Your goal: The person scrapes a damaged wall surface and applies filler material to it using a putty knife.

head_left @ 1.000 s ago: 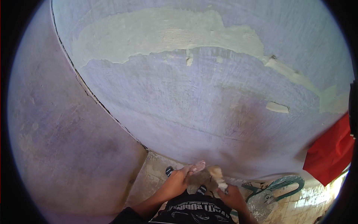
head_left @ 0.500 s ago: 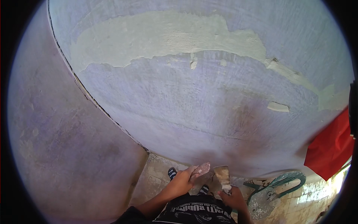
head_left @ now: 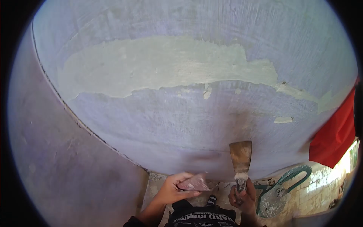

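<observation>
My right hand (head_left: 244, 196) is closed around the handle of a putty knife (head_left: 241, 157), its wide, brown-stained blade pointing up in front of the wall. White residue coats the neck of the blade. In my left hand (head_left: 174, 189) is a reddish-brown, dusty piece of what looks like sandpaper (head_left: 194, 183), gripped between thumb and fingers. Facing me is a pale bluish wall (head_left: 170, 121) with a long, light greenish patch (head_left: 159, 64) where the surface differs. A smaller chipped patch (head_left: 283, 120) shows lower on its right side.
On the right hangs a red cloth (head_left: 332, 132). Below it a chair-like object with a green frame (head_left: 293, 181) and a white-spattered surface stands on the tiled floor (head_left: 302, 204). A second wall (head_left: 75, 162) meets the first at a dark cracked corner on the left.
The putty knife has risen with my right hand and shows larger. My left hand has turned the reddish piece and shifted slightly left. The view has tilted, so the wall patch sits lower.
</observation>
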`<state>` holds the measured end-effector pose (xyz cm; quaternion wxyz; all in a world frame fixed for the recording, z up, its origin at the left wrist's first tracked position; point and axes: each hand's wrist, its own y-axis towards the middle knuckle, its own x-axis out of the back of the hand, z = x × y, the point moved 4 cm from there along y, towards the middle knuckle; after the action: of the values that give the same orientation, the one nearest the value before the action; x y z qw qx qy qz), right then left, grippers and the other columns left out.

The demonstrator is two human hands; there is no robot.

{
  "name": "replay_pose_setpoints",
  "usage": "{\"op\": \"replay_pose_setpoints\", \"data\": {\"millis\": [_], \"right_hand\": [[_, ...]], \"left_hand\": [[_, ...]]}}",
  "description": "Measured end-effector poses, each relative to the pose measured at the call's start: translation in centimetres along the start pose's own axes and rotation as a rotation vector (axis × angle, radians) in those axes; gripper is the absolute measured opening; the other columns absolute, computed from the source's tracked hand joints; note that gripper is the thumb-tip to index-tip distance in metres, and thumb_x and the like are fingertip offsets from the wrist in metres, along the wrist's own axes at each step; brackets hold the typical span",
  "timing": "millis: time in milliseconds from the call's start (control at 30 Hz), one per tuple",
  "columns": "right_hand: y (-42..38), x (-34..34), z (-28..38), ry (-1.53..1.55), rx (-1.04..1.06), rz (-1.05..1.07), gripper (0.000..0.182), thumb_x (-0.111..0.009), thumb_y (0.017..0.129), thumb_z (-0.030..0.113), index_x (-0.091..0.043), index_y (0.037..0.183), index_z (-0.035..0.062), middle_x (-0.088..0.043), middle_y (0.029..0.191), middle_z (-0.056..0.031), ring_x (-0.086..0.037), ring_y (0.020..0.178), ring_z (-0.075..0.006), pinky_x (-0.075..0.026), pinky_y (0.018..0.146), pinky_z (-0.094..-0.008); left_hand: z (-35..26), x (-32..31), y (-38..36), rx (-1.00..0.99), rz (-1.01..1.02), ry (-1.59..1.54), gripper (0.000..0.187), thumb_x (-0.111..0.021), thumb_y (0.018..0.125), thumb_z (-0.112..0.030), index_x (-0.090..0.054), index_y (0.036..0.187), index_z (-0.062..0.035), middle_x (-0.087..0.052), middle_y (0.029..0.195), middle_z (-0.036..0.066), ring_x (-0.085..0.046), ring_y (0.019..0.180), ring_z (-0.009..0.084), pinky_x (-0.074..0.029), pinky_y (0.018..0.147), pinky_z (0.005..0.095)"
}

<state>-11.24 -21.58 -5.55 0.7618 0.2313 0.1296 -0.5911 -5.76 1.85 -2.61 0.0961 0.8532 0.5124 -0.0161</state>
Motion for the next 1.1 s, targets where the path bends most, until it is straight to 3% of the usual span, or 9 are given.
{"op": "replay_pose_setpoints", "data": {"millis": [133, 167, 300, 400, 500, 600, 700, 1000, 1100], "right_hand": [[3.4, -4.0, 0.8, 0.089, 0.072, -0.186, 0.07, -0.058, 0.092, 0.045, -0.034, 0.136, -0.0036, -0.051, 0.076, -0.0033, -0.047, 0.053, -0.0088, -0.036, 0.043, -0.0217], [4.0, -5.2, 0.8, 0.087, 0.093, -0.215, 0.07, -0.058, 0.092, 0.045, -0.034, 0.136, -0.0036, -0.051, 0.076, -0.0033, -0.047, 0.053, -0.0088, -0.036, 0.043, -0.0217], [6.4, -8.4, -1.2, 0.447, -0.029, -0.535, 0.034, -0.044, 0.102, 0.027, -0.043, 0.128, 0.0047, -0.056, 0.09, -0.0064, -0.055, 0.072, -0.0095, -0.048, 0.061, -0.0273], [7.2, -9.4, -1.9, 0.253, 0.128, -0.482, 0.034, -0.044, 0.101, 0.028, -0.045, 0.122, 0.0017, -0.055, 0.083, -0.0067, -0.055, 0.067, -0.0118, -0.043, 0.05, -0.0262], [8.1, -10.6, -2.1, -0.063, 0.313, -0.37, 0.036, -0.044, 0.101, 0.03, -0.049, 0.115, -0.0028, -0.054, 0.074, -0.0071, -0.057, 0.059, -0.0152, -0.036, 0.035, -0.0245], [9.4, -13.4, -0.3, 0.023, 0.439, -0.484, 0.034, -0.042, 0.101, 0.031, -0.049, 0.103, -0.0021, -0.048, 0.07, -0.0046, -0.052, 0.055, -0.0144, -0.034, 0.034, -0.0221], [9.2, -14.2, -0.2, -0.053, 0.354, -0.398, 0.031, -0.036, 0.103, 0.034, -0.044, 0.107, 0.0038, -0.05, 0.081, -0.0081, -0.049, 0.063, -0.0088, -0.036, 0.041, -0.0199], [9.6, -17.2, -1.1, -0.232, 0.445, -0.621, 0.027, -0.039, 0.103, 0.031, -0.045, 0.106, 0.0047, -0.053, 0.08, -0.0058, -0.045, 0.055, -0.0064, -0.036, 0.044, -0.0191], [9.6, -17.5, -1.5, -0.299, 0.474, -0.648, 0.03, -0.039, 0.103, 0.033, -0.045, 0.106, 0.004, -0.053, 0.079, -0.0055, -0.045, 0.055, -0.0062, -0.036, 0.044, -0.0192]], "left_hand": [[-7.1, -1.9, 3.7, -0.267, 0.369, 0.518, 0.04, -0.073, 0.077, -0.002, -0.06, 0.114, 0.0043, -0.068, 0.093, 0.008, -0.066, 0.079, 0.0215, -0.054, 0.07, 0.0327], [-8.5, -2.9, 4.6, -0.468, 0.412, 0.534, 0.04, -0.072, 0.076, -0.003, -0.061, 0.114, 0.0025, -0.066, 0.088, 0.008, -0.065, 0.077, 0.0216, -0.054, 0.072, 0.0343], [-12.7, -5.8, 6.8, -1.068, 0.476, 0.628, 0.026, -0.071, 0.075, -0.002, -0.068, 0.1, -0.0079, -0.064, 0.079, 0.003, -0.065, 0.075, 0.0142, -0.054, 0.084, 0.0375], [-14.3, -5.8, 9.6, -1.256, 0.514, 0.723, 0.017, -0.067, 0.08, -0.005, -0.067, 0.097, -0.0076, -0.06, 0.071, 0.0, -0.064, 0.068, 0.013, -0.053, 0.085, 0.0376], [-15.0, -5.3, 11.8, -1.303, 0.553, 0.757, 0.016, -0.064, 0.083, -0.007, -0.067, 0.099, -0.0065, -0.06, 0.067, 0.001, -0.062, 0.062, 0.014, -0.052, 0.088, 0.0377], [-14.8, -4.7, 12.7, -1.325, 0.532, 0.758, 0.024, -0.059, 0.08, -0.009, -0.064, 0.103, -0.0056, -0.061, 0.068, 0.001, -0.063, 0.067, 0.014, -0.05, 0.089, 0.034], [-15.1, -4.5, 12.5, -1.275, 0.584, 0.749, 0.027, -0.061, 0.077, -0.008, -0.065, 0.103, -0.0052, -0.061, 0.066, 0.002, -0.062, 0.066, 0.0167, -0.05, 0.082, 0.0303], [-15.3, -3.3, 12.6, -1.172, 0.612, 0.603, 0.044, -0.075, 0.065, -0.007, -0.068, 0.108, -0.0072, -0.062, 0.068, 0.003, -0.047, 0.056, 0.0191, -0.042, 0.062, 0.0299], [-15.2, -3.0, 12.5, -1.21, 0.631, 0.517, 0.041, -0.072, 0.067, -0.009, -0.066, 0.107, -0.0039, -0.059, 0.067, 0.001, -0.049, 0.066, 0.0215, -0.044, 0.056, 0.0295]]}}
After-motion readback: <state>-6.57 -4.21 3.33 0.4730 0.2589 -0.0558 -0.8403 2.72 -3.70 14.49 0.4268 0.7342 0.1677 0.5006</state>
